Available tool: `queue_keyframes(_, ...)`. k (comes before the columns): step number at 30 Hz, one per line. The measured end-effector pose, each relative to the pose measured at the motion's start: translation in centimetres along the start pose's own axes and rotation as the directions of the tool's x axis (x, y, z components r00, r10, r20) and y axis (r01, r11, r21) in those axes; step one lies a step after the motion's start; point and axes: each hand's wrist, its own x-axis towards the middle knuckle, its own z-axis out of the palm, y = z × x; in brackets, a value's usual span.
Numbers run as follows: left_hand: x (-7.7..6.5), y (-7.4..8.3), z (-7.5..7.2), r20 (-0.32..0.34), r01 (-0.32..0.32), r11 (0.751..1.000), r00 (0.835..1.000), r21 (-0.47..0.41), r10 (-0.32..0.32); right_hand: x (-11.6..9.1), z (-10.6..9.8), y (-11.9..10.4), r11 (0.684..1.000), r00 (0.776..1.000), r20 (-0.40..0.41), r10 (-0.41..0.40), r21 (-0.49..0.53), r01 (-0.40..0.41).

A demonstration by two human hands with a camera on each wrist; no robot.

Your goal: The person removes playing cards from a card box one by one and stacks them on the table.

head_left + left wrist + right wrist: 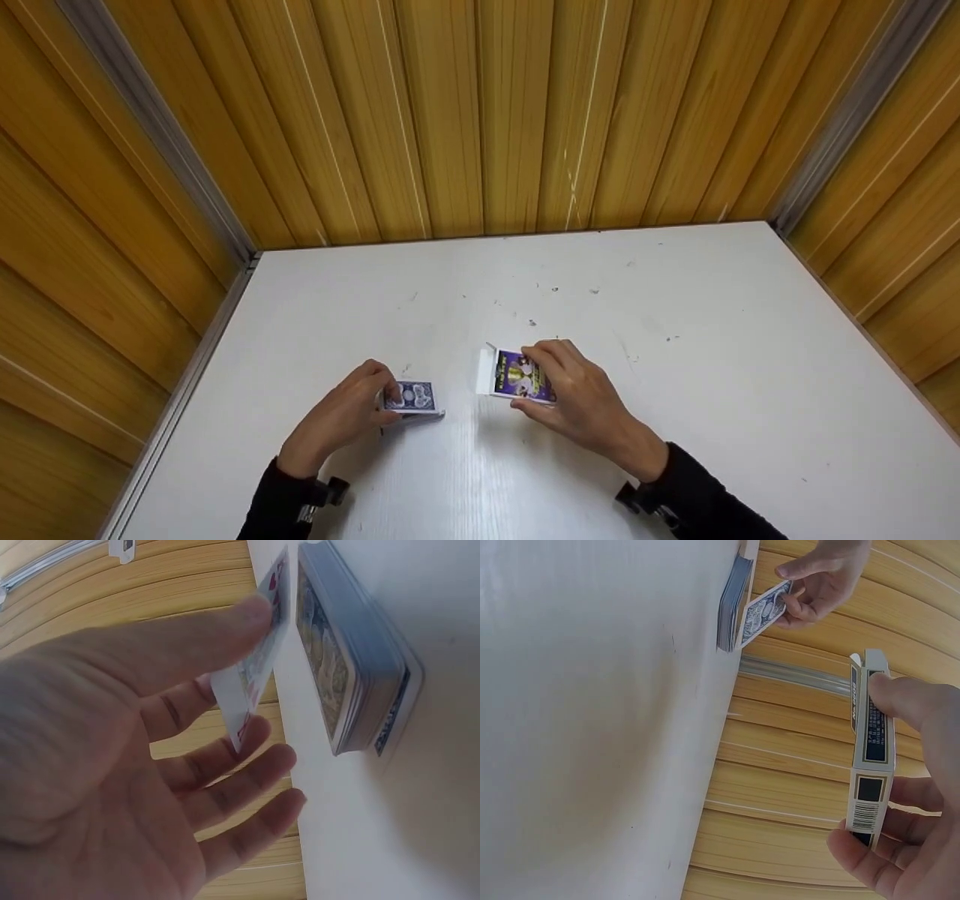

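Observation:
My left hand pinches a playing card between thumb and fingers, its blue patterned back upward in the head view. In the left wrist view, red marks show on the face of that card. Right beneath it lies a deck of cards on the table, with one card sticking out at its bottom; the head view mostly hides this deck. My right hand grips a purple-fronted card box above the table. The box's white end flap stands open toward the left, and a barcode marks its other end.
Both hands are over a white table with small dark scuffs. Yellow wood-look panels rise behind it and along both sides, with grey metal posts at the corners. Black bands with small devices circle both wrists.

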Motion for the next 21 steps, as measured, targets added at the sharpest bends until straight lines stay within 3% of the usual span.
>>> queue_keyframes(3,0.0,0.0,0.1,0.012,0.014,1.000,1.000,0.008,-0.014,0.0,0.0,0.0,1.000,1.000,-0.001,-0.001,-0.003,0.001)
queue_keyframes(10,0.2,0.1,0.8,0.053,0.118,0.993,0.992,0.005,-0.118,-0.1,0.1,0.0,1.000,1.000,0.002,-0.019,0.001,0.019)
queue_keyframes(21,0.5,0.2,2.1,0.071,0.160,0.987,0.984,0.028,-0.161,0.0,0.1,0.2,0.999,0.999,0.003,-0.047,-0.005,0.047)
